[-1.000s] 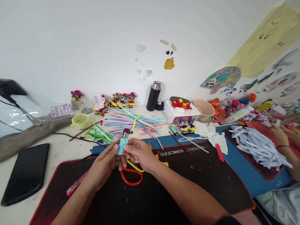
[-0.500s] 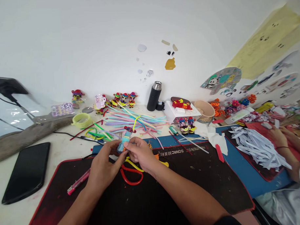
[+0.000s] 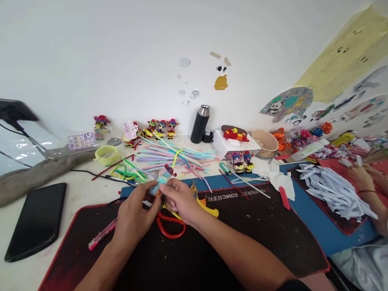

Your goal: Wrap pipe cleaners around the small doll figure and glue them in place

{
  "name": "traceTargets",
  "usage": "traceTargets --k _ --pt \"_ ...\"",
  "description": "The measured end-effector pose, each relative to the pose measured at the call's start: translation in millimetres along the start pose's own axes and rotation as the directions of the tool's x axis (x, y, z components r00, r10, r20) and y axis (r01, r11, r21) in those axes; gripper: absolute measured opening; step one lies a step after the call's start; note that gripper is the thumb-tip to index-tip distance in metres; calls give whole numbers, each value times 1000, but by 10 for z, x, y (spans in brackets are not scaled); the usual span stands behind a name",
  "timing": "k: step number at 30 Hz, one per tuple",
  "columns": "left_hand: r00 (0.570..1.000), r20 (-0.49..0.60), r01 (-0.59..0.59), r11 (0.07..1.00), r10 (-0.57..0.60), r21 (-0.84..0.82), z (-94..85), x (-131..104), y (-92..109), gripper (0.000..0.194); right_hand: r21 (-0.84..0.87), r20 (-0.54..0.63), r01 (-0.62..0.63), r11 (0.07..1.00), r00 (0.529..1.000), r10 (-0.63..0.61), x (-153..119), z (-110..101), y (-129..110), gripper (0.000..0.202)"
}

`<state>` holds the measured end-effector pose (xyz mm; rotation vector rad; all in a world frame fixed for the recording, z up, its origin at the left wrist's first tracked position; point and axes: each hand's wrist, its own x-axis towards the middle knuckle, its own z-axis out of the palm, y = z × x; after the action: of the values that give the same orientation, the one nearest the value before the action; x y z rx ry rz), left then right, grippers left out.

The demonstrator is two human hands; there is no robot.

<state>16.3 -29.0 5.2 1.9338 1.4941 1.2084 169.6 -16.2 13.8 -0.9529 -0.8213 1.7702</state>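
While the left hand point(image 3: 134, 212) and right hand point(image 3: 184, 202) pinched the light-blue figure point(image 3: 154, 190) between them, its reddish top point(image 3: 170, 169) poked beyond the fingers; squeezing too hard could have crushed it, and a loose pinch could have dropped it toward the red loop point(image 3: 172, 236) beneath.

Left hand point(image 3: 132, 211), right hand point(image 3: 183, 203) close together, fingers point(image 3: 169, 188) curled, forearms point(image 3: 245, 250) angled inward.
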Motion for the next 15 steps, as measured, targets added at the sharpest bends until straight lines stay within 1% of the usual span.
traceTargets --k 4,7,9,11,13,15 --pt "995 -7 104 994 -104 -45 -11 9 8 30 3 39 -1 1000 999 1 -12 -6 18 50" --pt "977 -7 210 965 -213 -160 -23 27 13 34 -12 65 6 1000 998 -5 -37 -12 11 47" --pt "957 22 284 918 -290 -275 -34 51 25 40 -29 77 9 1000 997 -6 -63 -15 1 46" --pt "933 63 349 847 -355 -401 -47 83 48 45 -43 88 11 999 996 -7 -95 -19 -8 46" --pt "914 96 386 775 -394 -500 -62 118 77 48 -62 93 11 998 996 -5 -125 -23 -12 46" --pt "905 115 403 735 -410 -545 -75 145 102 48 -80 85 17 997 996 -10 -144 -30 -8 46"
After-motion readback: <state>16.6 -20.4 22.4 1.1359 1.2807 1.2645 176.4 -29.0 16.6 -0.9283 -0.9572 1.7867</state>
